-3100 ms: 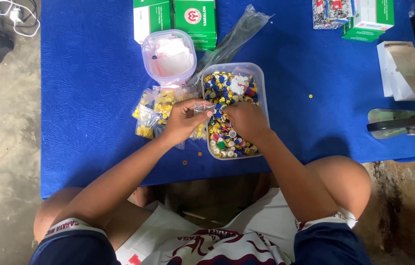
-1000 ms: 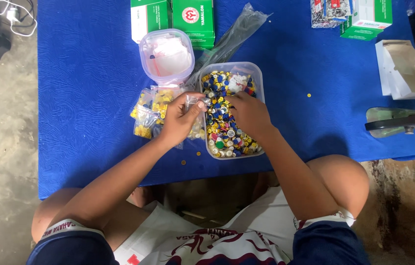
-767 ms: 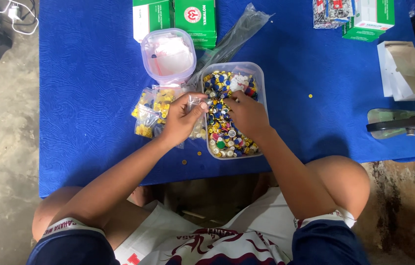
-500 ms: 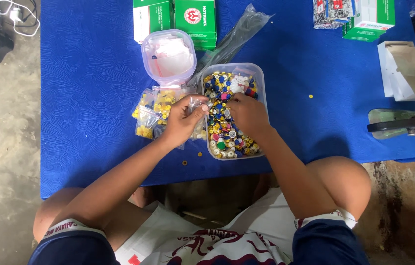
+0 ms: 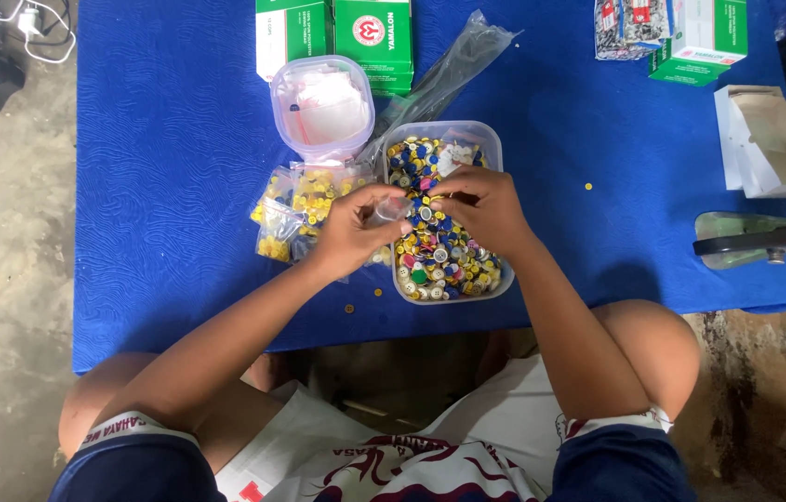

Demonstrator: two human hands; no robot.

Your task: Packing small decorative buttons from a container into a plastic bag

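We've got one view only: head cam, looking nearly straight down from above the person's lap onto the blue table (image 5: 179, 186). Fairly close; arms fill the mid frame, knees at the bottom edge, concrete floor (image 5: 2, 279) along the left. No 2nd view, so no shared area.

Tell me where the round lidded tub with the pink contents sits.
The round lidded tub sits on the blue table left of centre, just below the green boxes and up-left of the tub of coloured caps.
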